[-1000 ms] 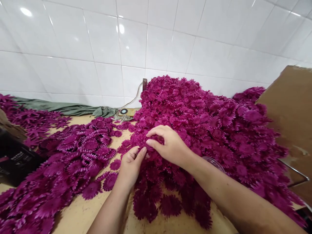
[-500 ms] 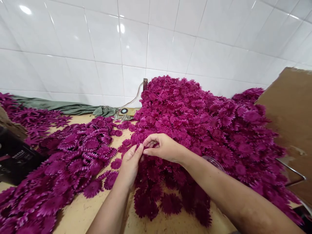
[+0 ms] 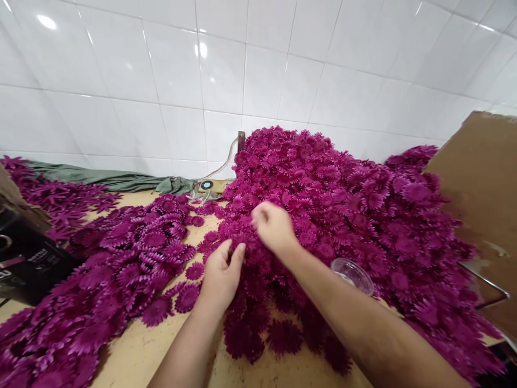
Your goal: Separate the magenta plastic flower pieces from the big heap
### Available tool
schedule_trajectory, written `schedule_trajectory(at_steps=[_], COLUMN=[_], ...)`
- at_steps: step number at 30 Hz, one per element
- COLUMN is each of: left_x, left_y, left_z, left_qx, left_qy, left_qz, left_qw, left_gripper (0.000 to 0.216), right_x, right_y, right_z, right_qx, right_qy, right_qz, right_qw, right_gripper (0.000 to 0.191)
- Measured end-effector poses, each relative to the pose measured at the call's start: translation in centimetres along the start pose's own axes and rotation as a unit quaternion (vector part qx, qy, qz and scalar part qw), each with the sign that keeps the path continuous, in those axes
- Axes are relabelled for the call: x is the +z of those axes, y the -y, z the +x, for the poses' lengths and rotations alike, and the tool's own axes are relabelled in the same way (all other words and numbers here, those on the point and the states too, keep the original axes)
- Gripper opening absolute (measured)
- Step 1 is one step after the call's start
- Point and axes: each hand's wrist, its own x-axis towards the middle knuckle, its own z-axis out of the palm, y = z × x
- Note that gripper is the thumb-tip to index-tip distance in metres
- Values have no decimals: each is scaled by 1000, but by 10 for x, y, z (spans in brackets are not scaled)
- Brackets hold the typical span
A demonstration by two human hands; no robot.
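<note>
1. Magenta fabric flower heads, serrated and round, rise in a big heap [image 3: 323, 183] against the white tiled wall [image 3: 161, 81] at the back edge of the tan wooden bench [image 3: 133, 350].
2. Right hand [image 3: 273, 226] lies on the front slope of that heap, knuckles up, fingers curled and bunched together at the petals; whether it pinches one flower cannot be told.
3. Left hand [image 3: 220, 276] rests just beside it at the foot of the heap, fingers pressed together and pointing up, thumb apart, touching the petals; what it holds, if anything, is hidden.
4. Flatter magenta flower discs [image 3: 133, 258] lie spread over the bench's left side.
5. Clear plastic cup [image 3: 352, 274] sits among the flowers just right of the right forearm.
6. Brown cardboard sheet [image 3: 480, 188] stands at the right edge.
7. Black box [image 3: 28, 264] sits at the left edge; a grey-green cloth [image 3: 100, 180] lies along the wall.
</note>
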Motion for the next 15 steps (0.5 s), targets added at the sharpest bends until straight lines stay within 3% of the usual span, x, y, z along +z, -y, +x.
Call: schedule_trajectory(at_steps=[1, 3, 6, 8, 10, 12, 15], left_x=[1, 3, 6, 6, 5, 2, -1], left_y=[0, -1, -3, -4, -2, 1, 3], left_z=[-1, -3, -3, -3, -3, -3, -3], left_qx=[-4, -20, -36, -21, -3, 9, 27], left_qy=[5, 16, 35, 48, 37, 13, -2], left_qz=[6, 2, -30, -45, -25, 31, 145], left_qw=[1000, 1000, 998, 998, 999, 999, 989], left_gripper=[27, 27, 30, 31, 33, 35, 36], right_x=[-7, -21, -32, -29, -18, -6, 7], right_y=[-3, -5, 0, 3, 2, -1, -7], right_z=[8, 17, 8, -6, -21, -32, -40], right_qx=[35, 100, 69, 26, -5, -7, 4], right_qy=[-55, -67, 121, 259, 323, 318, 251], right_qz=[25, 81, 95, 82, 61, 55, 52], right_qw=[998, 989, 986, 962, 944, 946, 967], right_gripper=[15, 18, 18, 22, 23, 21, 11])
